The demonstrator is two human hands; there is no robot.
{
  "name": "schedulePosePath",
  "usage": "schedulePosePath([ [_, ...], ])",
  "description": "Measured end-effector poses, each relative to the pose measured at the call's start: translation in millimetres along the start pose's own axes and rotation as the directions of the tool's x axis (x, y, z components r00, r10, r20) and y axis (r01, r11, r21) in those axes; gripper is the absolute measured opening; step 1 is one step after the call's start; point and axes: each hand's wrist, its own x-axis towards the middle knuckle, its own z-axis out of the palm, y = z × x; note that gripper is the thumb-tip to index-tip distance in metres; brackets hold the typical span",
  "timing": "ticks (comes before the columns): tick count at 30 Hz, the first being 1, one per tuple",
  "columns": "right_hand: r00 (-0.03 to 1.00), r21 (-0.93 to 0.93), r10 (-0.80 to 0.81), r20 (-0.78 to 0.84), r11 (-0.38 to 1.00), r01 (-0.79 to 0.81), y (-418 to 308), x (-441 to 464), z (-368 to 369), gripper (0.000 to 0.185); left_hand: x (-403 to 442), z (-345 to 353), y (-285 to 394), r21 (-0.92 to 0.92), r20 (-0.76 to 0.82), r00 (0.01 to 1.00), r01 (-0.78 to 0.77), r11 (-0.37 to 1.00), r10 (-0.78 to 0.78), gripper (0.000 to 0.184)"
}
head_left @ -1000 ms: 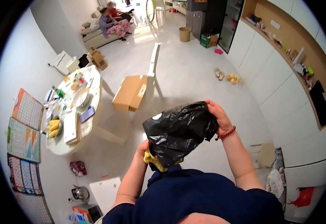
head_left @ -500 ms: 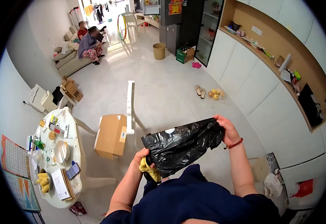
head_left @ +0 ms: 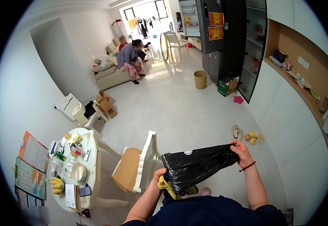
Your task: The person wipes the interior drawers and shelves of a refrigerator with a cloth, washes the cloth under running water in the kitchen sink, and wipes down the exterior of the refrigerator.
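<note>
A black plastic bag (head_left: 198,165) is stretched between my two hands in front of my body. Its left end looks flat and boxy, while the right end is gathered. My left hand (head_left: 160,176) grips the left edge, together with a bunched yellow cloth (head_left: 167,187) that hangs below the fingers. At the bag's upper right corner, the fingers of my right hand (head_left: 241,152) are closed on the plastic. A dark red bead bracelet (head_left: 248,166) circles my right wrist. What is inside the bag, if anything, is hidden.
A white chair (head_left: 147,162) and a cardboard box (head_left: 127,168) stand just ahead on the left. The cluttered white table (head_left: 92,150) is at my left. Slippers (head_left: 237,132) and a bag of round yellow fruit (head_left: 252,138) lie on the floor. Two people sit on the sofa (head_left: 111,77).
The view has tilted up and turned left, so the room sits lower and further right. Both hands keep their hold on the bag, which now looks pulled straighter.
</note>
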Motion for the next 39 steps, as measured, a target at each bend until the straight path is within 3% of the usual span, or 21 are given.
schedulePosePath([
  [6,0.999,0.189,0.036,-0.023,0.982,-0.031,-12,88,-36,0.019,74,8,22,-0.11,0.053,0.998,-0.034,0.993,0.04,0.053],
  [8,0.999,0.221,0.048,-0.01,0.974,-0.044,-16,113,-44,0.018,103,6,35,-0.16,0.123,0.992,0.026,0.987,-0.006,0.051],
  [10,0.999,0.264,0.021,-0.037,0.964,-0.01,-15,136,-52,0.018,132,-16,48,-0.108,0.29,0.956,0.065,0.992,-0.031,0.053],
  [12,0.996,0.315,0.051,-0.067,0.949,-0.028,-18,162,-65,0.017,157,-29,53,-0.003,-0.069,0.995,-0.076,0.997,0.075,0.057],
  [14,0.999,0.233,-0.045,-0.007,0.971,0.045,-18,194,-80,0.019,190,-5,76,-0.048,-0.042,0.999,0.014,0.999,-0.016,0.057],
  [15,0.992,-0.134,-0.03,-0.122,0.991,0.013,-15,217,-95,0.02,211,-3,88,-0.073,0.001,0.997,0.073,0.995,-0.073,0.055],
  [16,0.97,-0.482,-0.061,-0.235,0.874,-0.062,-16,237,-109,0.022,228,-4,96,-0.104,0.042,0.992,0.126,0.987,-0.122,0.054],
  [17,0.971,-0.58,-0.101,-0.217,0.814,-0.045,-20,253,-108,0.026,250,-20,110,-0.155,0.079,0.966,0.254,0.955,-0.244,0.051],
  [18,0.971,-0.661,-0.144,-0.191,0.75,-0.019,-24,271,-101,0.031,268,-10,122,-0.075,0.106,0.953,0.293,0.953,-0.284,0.052],
  [20,0.967,-0.671,-0.218,0.129,0.699,0.247,-51,302,-68,0.051,313,14,135,0.209,0.016,0.981,0.186,0.96,-0.194,0.061],
  [22,0.889,-0.629,-0.252,0.383,0.634,0.451,-85,309,11,0.065,346,24,146,0.281,0.158,0.944,0.239,0.929,-0.291,0.059],
  [24,0.825,-0.427,-0.046,0.564,0.839,0.338,-68,341,40,0.077,366,29,157,0.246,0.214,0.908,0.308,0.919,-0.361,0.047],
  [25,0.752,-0.32,0.029,0.658,0.915,0.244,-58,360,46,0.083,375,27,162,0.239,0.178,0.93,0.277,0.931,-0.322,0.048],
  [26,0.734,-0.344,0.228,0.64,0.939,0.008,-53,374,42,0.085,380,29,170,0.247,0.17,0.933,0.27,0.931,-0.316,0.049],
  [28,0.724,-0.338,0.319,0.612,0.933,-0.126,-55,396,41,0.075,376,39,192,0.075,-0.086,0.928,0.37,0.926,-0.363,0.05],
  [31,0.772,-0.25,0.334,0.54,0.94,-0.232,-71,436,44,0.052,408,-16,216,0.104,0.144,0.95,0.264,0.959,-0.277,0.048],
  [35,0.701,-0.222,0.337,0.629,0.942,-0.254,-89,509,43,0.041,436,-3,232,0.142,0.054,0.993,0.093,0.985,-0.101,0.05],
  [36,0.684,-0.215,0.334,0.649,0.943,-0.255,-93,528,40,0.038,452,-16,234,0.092,0.202,0.975,0.07,0.993,-0.087,0.051],
  [39,0.659,-0.203,0.331,0.675,0.942,-0.266,-108,581,39,0.032,477,11,254,0.158,0.131,0.991,-0.002,0.987,-0.019,0.053],
])
